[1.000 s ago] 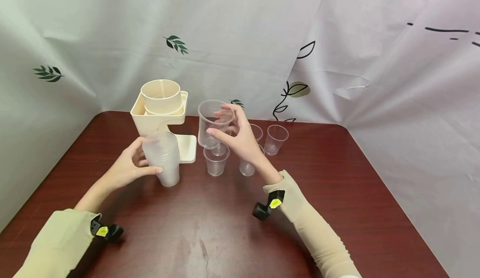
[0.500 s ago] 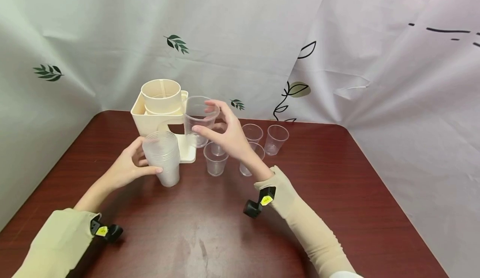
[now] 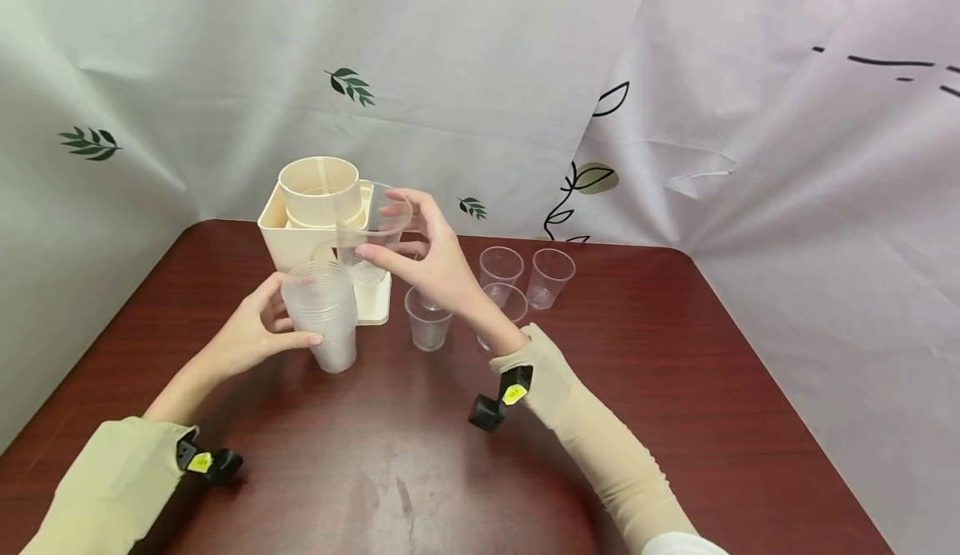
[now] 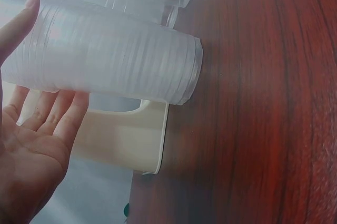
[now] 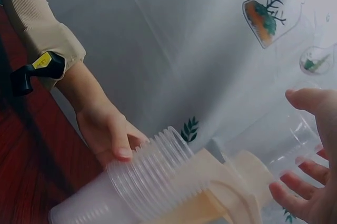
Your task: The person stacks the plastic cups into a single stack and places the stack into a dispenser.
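My left hand (image 3: 243,330) grips a tall stack of nested clear plastic cups (image 3: 326,322), thumb on the near side and fingers behind. In the left wrist view the stack (image 4: 116,50) lies between thumb and fingers, its base end near the tabletop. My right hand (image 3: 431,263) holds a single clear plastic cup (image 3: 375,234) by its side, mouth up, thumb in front and fingers behind. This cup is just up and right of the stack's top, overlapping the cream stand in the head view. In the right wrist view the cup (image 5: 279,134) is beyond the stack's rims.
A cream plastic stand (image 3: 292,247) with a round tube (image 3: 322,192) in a square top and a flat foot stands behind the stack. Several clear cups, among them a front cup (image 3: 429,334) and a right-hand cup (image 3: 551,278), stand upright on the dark red table (image 3: 675,422).
My right hand has moved left and slightly up with its cup, away from the standing cups and closer to the stack. My left hand and the stack have stayed in place.
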The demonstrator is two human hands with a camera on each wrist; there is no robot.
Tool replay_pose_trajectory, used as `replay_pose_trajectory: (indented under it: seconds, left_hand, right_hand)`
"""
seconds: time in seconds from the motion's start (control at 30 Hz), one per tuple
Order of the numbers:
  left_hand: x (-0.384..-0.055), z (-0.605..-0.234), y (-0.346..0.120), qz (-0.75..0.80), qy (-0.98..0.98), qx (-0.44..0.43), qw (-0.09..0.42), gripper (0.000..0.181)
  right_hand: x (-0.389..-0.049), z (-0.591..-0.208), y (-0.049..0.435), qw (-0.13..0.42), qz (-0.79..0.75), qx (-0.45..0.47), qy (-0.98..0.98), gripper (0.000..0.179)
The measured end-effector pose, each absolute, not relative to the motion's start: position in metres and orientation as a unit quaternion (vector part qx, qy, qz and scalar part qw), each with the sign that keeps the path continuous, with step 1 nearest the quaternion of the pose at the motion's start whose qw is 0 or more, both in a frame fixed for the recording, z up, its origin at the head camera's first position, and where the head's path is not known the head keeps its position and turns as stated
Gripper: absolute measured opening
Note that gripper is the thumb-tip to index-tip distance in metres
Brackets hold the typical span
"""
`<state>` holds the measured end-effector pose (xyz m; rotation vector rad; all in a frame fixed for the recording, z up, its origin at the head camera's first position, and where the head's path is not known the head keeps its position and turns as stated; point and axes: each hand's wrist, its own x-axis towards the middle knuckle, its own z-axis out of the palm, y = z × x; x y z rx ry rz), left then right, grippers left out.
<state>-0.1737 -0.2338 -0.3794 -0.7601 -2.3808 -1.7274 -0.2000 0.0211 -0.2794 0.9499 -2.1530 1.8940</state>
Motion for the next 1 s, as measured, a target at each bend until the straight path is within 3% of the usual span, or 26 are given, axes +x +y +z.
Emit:
replay_pose_trajectory:
  seconds: [1.0]
  left_hand:
    - [-0.175, -0.379, -0.233, -0.581, -0.771, -0.257, 0.042, 0.068]
  right_hand:
    - [-0.198, -0.288, -0.008, -0.001, 0.636, 0.335, -0.696, 0.071]
